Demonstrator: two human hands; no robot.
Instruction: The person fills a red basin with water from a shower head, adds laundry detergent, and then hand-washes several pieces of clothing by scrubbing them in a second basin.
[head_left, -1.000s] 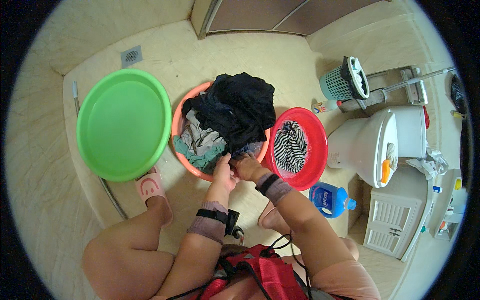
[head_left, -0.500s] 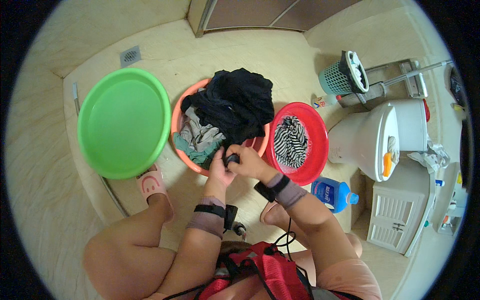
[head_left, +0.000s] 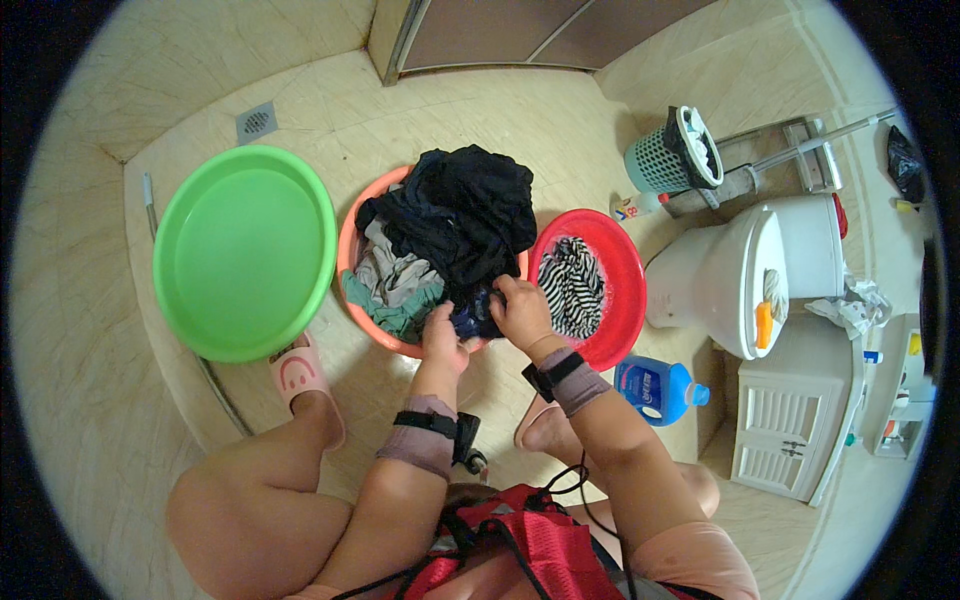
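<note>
At the near rim of an orange basin (head_left: 349, 240), a small dark navy cloth (head_left: 475, 316) is spread between my hands. My left hand (head_left: 443, 338) grips its left side, thumb up. On the other side my right hand (head_left: 523, 314) is closed on the cloth in a pinch. Heaped in the basin are black clothes (head_left: 460, 215), a light grey garment (head_left: 395, 268) and a green cloth (head_left: 400, 308). To the right, a red basin (head_left: 625, 290) holds a black-and-white striped garment (head_left: 572, 288) in suds.
A green basin (head_left: 245, 255) stands left, near a floor drain (head_left: 256, 122). A blue detergent bottle (head_left: 655, 390) is beside the red basin. Farther right are a toilet (head_left: 715, 280), a waste basket (head_left: 660, 160), a small bottle (head_left: 638, 206) and a white cabinet (head_left: 785, 430).
My hands have moved apart, the right one going rightward and up. The dark cloth, bunched between them before, is now stretched wider.
</note>
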